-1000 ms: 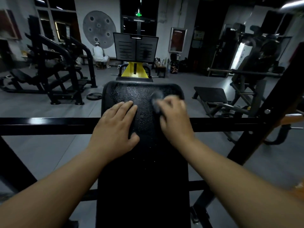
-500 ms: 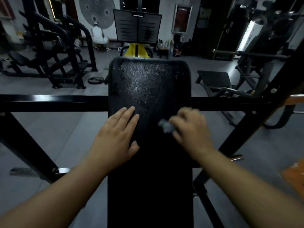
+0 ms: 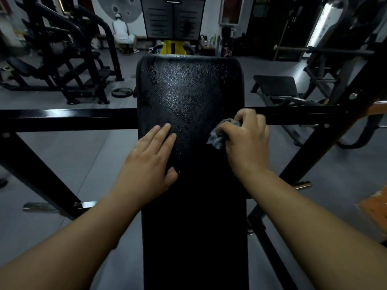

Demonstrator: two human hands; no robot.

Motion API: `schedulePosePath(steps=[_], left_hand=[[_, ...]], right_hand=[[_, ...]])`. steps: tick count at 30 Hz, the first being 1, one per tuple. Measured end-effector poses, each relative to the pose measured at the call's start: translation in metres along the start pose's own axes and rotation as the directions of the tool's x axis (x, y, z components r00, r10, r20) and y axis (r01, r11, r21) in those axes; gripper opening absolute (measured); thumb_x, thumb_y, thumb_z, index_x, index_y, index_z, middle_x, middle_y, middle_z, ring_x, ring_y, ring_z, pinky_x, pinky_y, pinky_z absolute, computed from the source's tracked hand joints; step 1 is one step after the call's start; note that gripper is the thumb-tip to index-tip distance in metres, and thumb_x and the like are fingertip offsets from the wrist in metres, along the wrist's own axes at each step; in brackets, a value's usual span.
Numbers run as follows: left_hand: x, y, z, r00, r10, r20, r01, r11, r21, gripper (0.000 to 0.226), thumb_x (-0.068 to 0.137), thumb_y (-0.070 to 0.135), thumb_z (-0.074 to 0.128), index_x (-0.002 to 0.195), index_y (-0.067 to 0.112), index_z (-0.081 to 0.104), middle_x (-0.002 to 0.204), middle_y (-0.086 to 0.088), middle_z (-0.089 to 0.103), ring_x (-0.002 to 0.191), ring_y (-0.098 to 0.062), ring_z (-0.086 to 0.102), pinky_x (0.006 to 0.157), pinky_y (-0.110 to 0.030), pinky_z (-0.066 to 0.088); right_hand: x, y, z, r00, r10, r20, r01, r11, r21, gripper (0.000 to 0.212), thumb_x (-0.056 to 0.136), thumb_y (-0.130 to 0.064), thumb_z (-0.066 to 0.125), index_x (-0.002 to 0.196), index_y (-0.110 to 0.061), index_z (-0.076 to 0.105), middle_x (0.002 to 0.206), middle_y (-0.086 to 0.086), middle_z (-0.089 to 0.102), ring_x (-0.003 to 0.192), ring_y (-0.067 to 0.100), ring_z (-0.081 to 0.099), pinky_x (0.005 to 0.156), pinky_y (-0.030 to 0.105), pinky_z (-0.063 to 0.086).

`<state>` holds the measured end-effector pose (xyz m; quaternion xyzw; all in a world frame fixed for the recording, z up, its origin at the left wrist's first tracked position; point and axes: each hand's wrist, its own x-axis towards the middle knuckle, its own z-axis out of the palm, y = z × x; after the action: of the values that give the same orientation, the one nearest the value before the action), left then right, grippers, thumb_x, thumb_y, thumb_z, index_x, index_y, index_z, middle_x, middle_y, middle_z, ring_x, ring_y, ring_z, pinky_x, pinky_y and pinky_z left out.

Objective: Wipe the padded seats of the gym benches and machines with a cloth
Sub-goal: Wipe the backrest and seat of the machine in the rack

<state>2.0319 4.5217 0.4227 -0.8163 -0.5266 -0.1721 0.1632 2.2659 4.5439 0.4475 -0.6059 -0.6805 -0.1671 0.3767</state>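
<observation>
Currently you're mid-wipe on the bench pad (image 3: 188, 84). Your right hand (image 3: 248, 143) has its fingers curled round a bunched grey cloth (image 3: 216, 137), pressed to the pad's right edge by the crossbar (image 3: 62, 120). Your left hand (image 3: 149, 162) lies flat on the pad's left side, fingers straight and close together. Next move, probably: drag the cloth across or toward you, with even pressure. The pad's near end is too dark to tell wiped from unwiped, and the cloth is mostly hidden under your fingers.
</observation>
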Motion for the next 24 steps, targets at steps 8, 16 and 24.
schedulePosePath(steps=[8, 16, 24], left_hand=[[0.001, 0.0, -0.004, 1.0, 0.008, 0.016, -0.008, 1.0, -0.01, 0.079, 0.075, 0.043, 0.043, 0.144, 0.007, 0.048, 0.158, -0.013, 0.035, 0.145, -0.031, 0.033, 0.117, -0.044, 0.032], [0.002, 0.0, -0.006, 1.0, 0.016, 0.007, -0.016, 1.0, -0.011, 0.077, 0.075, 0.042, 0.044, 0.143, 0.006, 0.048, 0.157, -0.013, 0.037, 0.144, -0.032, 0.034, 0.116, -0.044, 0.033], [-0.014, -0.014, -0.003, 0.995, -0.088, 0.044, 0.088, 0.996, 0.005, 0.082, 0.077, 0.041, 0.046, 0.149, 0.004, 0.038, 0.162, -0.013, 0.024, 0.148, -0.032, 0.026, 0.11, -0.049, 0.038]], right_hand=[[-0.026, -0.002, 0.004, 0.98, -0.162, 0.113, 0.143, 0.977, 0.161, 0.027, 0.082, -0.03, 0.066, 0.106, -0.018, 0.071, 0.131, 0.011, 0.049, 0.118, 0.037, 0.044, 0.086, 0.038, 0.046], [0.007, -0.013, 0.013, 0.999, -0.025, -0.027, 0.03, 0.98, 0.199, 0.037, 0.084, -0.005, 0.064, 0.12, -0.016, 0.063, 0.117, 0.007, 0.058, 0.103, 0.031, 0.048, 0.085, 0.042, 0.047], [-0.032, -0.015, 0.013, 0.915, -0.379, 0.139, 0.35, 0.917, 0.194, 0.027, 0.079, -0.006, 0.061, 0.102, -0.018, 0.068, 0.107, 0.01, 0.057, 0.09, 0.032, 0.049, 0.067, 0.04, 0.053]])
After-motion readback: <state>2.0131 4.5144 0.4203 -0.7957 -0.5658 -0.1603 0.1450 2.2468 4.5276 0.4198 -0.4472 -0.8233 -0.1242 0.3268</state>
